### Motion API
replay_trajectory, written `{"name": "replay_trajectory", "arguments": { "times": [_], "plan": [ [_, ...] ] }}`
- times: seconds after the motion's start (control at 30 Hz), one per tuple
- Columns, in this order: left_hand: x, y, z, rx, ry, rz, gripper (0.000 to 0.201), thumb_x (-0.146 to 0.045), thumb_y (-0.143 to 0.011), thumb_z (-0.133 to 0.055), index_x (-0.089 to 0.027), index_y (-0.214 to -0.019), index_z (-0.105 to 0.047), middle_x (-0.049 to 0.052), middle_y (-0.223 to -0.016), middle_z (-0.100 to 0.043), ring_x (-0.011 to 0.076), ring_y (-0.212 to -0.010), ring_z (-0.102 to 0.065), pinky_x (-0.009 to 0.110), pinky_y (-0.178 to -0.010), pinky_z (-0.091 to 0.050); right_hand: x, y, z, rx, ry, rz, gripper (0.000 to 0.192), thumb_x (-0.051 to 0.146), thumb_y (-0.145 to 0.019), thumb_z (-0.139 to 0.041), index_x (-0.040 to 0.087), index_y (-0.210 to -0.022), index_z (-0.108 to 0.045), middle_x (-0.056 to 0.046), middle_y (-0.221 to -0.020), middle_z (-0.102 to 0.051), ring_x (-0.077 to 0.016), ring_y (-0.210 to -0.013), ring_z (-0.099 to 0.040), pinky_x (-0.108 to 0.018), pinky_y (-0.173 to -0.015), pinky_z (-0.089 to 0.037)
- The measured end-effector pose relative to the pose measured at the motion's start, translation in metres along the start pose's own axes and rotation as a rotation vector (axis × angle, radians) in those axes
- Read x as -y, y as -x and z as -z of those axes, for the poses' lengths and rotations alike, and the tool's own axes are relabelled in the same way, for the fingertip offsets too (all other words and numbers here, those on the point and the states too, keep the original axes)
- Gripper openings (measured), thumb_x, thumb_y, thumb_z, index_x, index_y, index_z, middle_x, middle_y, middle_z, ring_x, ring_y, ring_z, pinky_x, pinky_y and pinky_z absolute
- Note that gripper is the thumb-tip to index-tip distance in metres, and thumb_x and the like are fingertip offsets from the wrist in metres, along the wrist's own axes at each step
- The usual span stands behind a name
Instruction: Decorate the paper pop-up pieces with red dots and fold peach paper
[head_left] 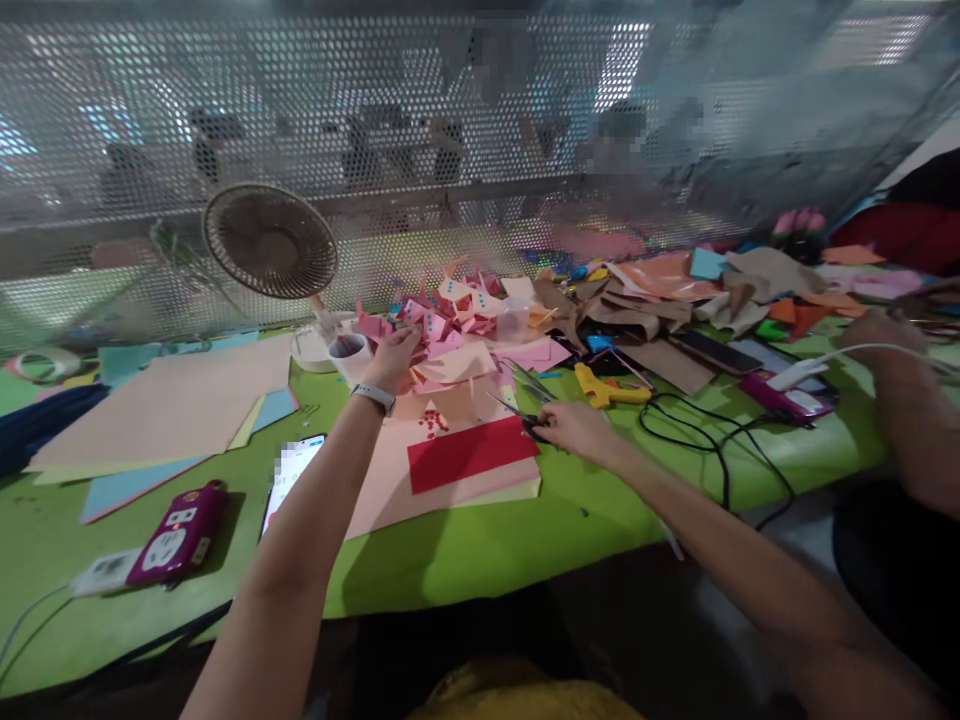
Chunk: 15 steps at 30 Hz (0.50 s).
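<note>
Scissors [521,415] under right hand [574,428]; left hand [391,358] touches pink pile [442,325].

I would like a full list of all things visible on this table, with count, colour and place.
table: one, green, across the view
fan: one, beige, back left
paper sheets: several, peach and blue, left
red sheet: one, on peach paper, centre
folded paper pieces: many, pink, behind centre
cup: one, white, beside left hand
scissors: one pair, dark, at right hand
glue gun: one, yellow, right of centre
phone: one, lit screen, near left arm
power strip: one, magenta, front left
co-worker's arm: one, far right
left hand: reaching into pink pieces
right hand: on scissors
</note>
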<state>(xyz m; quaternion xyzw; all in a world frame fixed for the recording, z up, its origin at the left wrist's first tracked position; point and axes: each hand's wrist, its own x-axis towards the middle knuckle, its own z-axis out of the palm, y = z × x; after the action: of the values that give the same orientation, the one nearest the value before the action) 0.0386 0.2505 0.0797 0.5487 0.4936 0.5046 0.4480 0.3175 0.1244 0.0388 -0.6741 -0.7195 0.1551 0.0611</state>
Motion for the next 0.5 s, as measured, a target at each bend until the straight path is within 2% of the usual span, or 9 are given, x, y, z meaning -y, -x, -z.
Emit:
{"name": "replay_trajectory", "arguments": {
  "times": [0.13,0.3,0.4,0.5],
  "plan": [
    [-0.003,0.006,0.004,0.019,-0.144,-0.063,0.022,-0.033,-0.069,-0.078,-0.012,-0.073,-0.071,-0.001,-0.058,-0.059,0.0141,-0.067,-0.056,0.022,-0.061,-0.041,-0.005,-0.005,0.000,-0.021,0.007,0.001,0.021,0.038,-0.086,-0.062,0.020,-0.092,-0.071,-0.006,-0.078,-0.073,-0.0216,-0.076,-0.066,-0.027,-0.055,-0.031],
    [0.003,0.029,0.035,-0.034,-0.327,-0.139,0.029,-0.039,-0.081,-0.063,-0.011,-0.079,-0.074,0.003,-0.070,-0.067,0.0166,-0.072,-0.058,0.023,-0.061,-0.040,-0.005,-0.009,0.000,-0.031,0.058,0.004,0.020,0.038,-0.085,-0.064,0.021,-0.091,-0.071,-0.006,-0.081,-0.073,-0.0223,-0.078,-0.067,-0.027,-0.055,-0.031],
    [0.008,0.051,0.056,0.036,-0.746,-0.268,0.033,-0.034,-0.083,-0.055,-0.016,-0.103,-0.073,0.007,-0.099,-0.073,0.0200,-0.082,-0.064,0.028,-0.071,-0.047,-0.001,-0.009,0.000,0.005,0.068,0.011,0.020,0.039,-0.085,-0.065,0.021,-0.092,-0.071,-0.006,-0.083,-0.074,-0.0218,-0.077,-0.067,-0.026,-0.053,-0.031],
    [0.014,0.074,0.069,0.115,-1.044,-0.322,0.042,-0.022,-0.077,-0.051,-0.018,-0.115,-0.070,0.010,-0.124,-0.065,0.0256,-0.106,-0.063,0.034,-0.092,-0.048,-0.005,-0.008,0.004,0.086,-0.012,0.083,0.021,0.038,-0.087,-0.063,0.022,-0.096,-0.072,-0.003,-0.078,-0.073,-0.0191,-0.073,-0.066,-0.025,-0.054,-0.034]
  ]
}}
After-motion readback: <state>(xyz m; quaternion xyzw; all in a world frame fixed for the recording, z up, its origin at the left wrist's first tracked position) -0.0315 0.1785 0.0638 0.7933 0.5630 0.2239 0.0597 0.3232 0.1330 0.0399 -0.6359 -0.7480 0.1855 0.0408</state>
